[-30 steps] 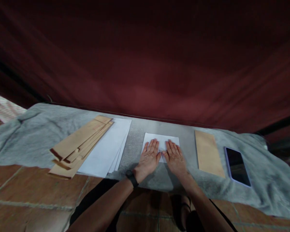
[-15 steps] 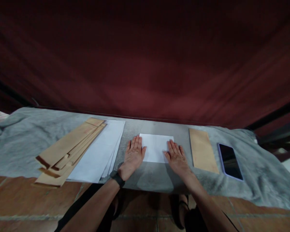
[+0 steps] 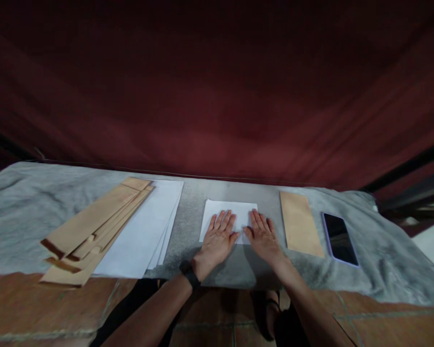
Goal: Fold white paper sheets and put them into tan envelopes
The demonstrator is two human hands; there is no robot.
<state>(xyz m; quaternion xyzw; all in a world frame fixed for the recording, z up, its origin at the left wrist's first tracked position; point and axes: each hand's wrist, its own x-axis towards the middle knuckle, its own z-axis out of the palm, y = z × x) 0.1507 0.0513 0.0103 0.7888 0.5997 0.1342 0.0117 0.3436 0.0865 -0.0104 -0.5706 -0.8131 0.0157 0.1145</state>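
Note:
A white sheet of paper [image 3: 210, 212], which looks folded, lies flat on the grey cloth in front of me. Pressed flat on its middle is my left hand [image 3: 220, 238], fingers stretched out and thumb to the right. My right hand [image 3: 263, 236] rests flat over the paper's right edge, fingers extended and slightly apart. The two thumbs are close to each other. Neither hand grips anything; both palms face down and cover part of the sheet.
Several brown envelopes [image 3: 97, 212] lie overlapping at the left, partly on a stack of white sheets [image 3: 137, 236]. At the right are one brown envelope [image 3: 301, 224] and a phone [image 3: 340, 239]. A grey cloth [image 3: 386, 250] covers the bench, with a dark red curtain-like surface [image 3: 217, 115] behind.
My left hand has slid right, from the paper's left edge onto its middle. My right hand stays at the right edge. The view has shifted slightly.

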